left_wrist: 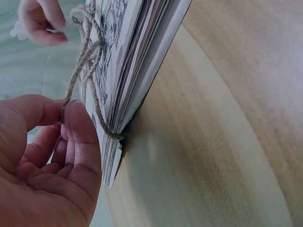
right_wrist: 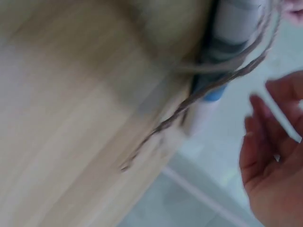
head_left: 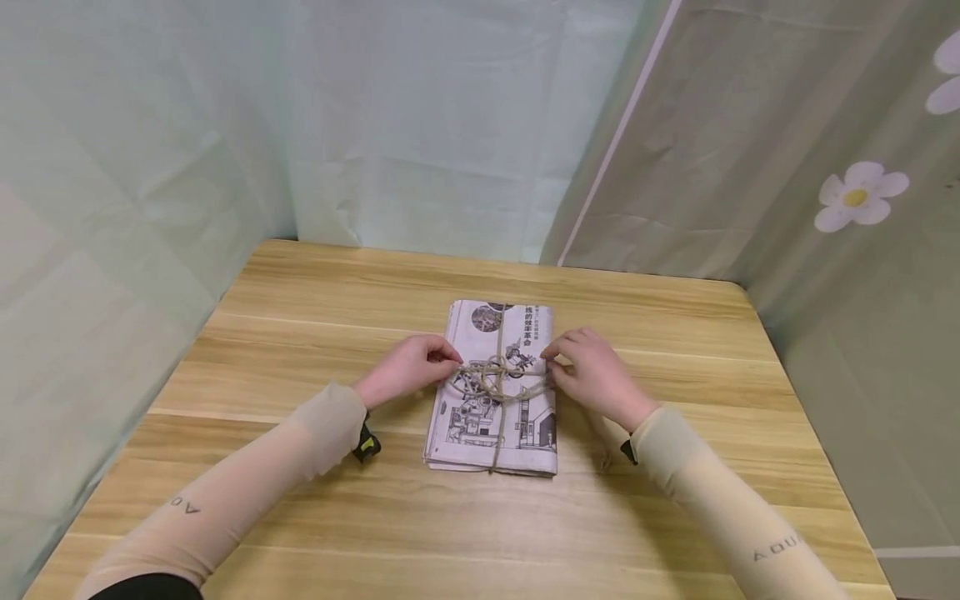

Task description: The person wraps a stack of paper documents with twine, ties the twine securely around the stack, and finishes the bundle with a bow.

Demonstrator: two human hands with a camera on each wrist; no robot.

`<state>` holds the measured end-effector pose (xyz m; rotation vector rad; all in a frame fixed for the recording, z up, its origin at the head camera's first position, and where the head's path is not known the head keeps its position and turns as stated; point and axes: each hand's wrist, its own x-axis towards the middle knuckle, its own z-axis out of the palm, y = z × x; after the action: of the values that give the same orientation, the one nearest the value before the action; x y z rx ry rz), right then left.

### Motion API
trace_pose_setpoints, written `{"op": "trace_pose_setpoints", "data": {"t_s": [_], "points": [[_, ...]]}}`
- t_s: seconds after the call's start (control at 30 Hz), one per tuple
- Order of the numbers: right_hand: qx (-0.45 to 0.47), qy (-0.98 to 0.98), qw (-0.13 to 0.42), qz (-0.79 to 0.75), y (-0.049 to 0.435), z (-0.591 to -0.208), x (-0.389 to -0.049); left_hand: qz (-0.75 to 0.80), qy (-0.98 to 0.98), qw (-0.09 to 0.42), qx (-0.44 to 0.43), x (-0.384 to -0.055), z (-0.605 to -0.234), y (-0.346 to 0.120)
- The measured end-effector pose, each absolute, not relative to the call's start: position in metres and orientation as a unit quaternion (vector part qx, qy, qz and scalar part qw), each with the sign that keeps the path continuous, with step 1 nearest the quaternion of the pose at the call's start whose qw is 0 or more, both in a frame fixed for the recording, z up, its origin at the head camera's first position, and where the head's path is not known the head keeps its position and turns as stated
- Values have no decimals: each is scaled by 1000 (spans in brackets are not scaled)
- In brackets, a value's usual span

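A folded stack of newspapers (head_left: pixel 472 421) lies on the table, bound crosswise with brown twine (head_left: pixel 501 373) that forms loops and a knot near the middle of its top. At the stack's left edge my left hand (head_left: pixel 411 367) pinches a twine end between thumb and forefinger, plain in the left wrist view, where the twine (left_wrist: pixel 83 64) runs up to the knot. My right hand (head_left: pixel 597 375) is at the right edge. In the right wrist view its fingers are apart and loosely bent, beside a loose twine tail (right_wrist: pixel 194 97) that they do not grip.
The wooden table (head_left: pixel 322 300) extends around the stack on all sides. Pale fabric curtains (head_left: pixel 457 125) hang behind the table and along both sides, with a white flower (head_left: pixel 861 197) printed on the right one. A dark wrist device (head_left: pixel 366 443) sits under my left wrist.
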<state>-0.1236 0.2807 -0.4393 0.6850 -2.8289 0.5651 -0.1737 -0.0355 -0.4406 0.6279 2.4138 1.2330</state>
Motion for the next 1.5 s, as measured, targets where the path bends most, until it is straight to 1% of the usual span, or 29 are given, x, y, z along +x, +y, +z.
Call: {"op": "trace_pose_setpoints", "data": {"t_s": [0.13,0.23,0.4,0.57,0.67,0.8,0.87,0.97,1.1,1.23,1.33,1.5], "points": [[331,-928,69,156,267,-437,-117,439,853,179,218,-173,-441,-36],[348,-925,72,133,261,-439,-115,442,852,182,215,-173,-441,-34],[307,-934,78,163,255,-436,-117,438,853,186,216,-171,-442,-35],[241,-939,82,229,243,-426,-125,428,859,187,209,-169,-441,-38],[207,-943,70,249,234,-424,-131,414,867,174,215,-170,-442,-41],[176,-954,38,237,225,-429,-137,382,884,152,223,-171,-446,-46],[165,-958,30,231,223,-433,-139,368,890,149,223,-170,-448,-49],[158,-962,32,223,221,-438,-140,356,894,157,224,-170,-448,-54],[155,-963,40,216,222,-442,-140,340,894,192,220,-171,-443,-57],[153,-963,39,219,222,-441,-140,326,900,193,216,-176,-428,-47],[155,-962,43,222,222,-440,-140,316,905,165,232,-180,-418,-29],[161,-960,55,221,218,-441,-138,317,900,165,249,-185,-422,-1]]}}
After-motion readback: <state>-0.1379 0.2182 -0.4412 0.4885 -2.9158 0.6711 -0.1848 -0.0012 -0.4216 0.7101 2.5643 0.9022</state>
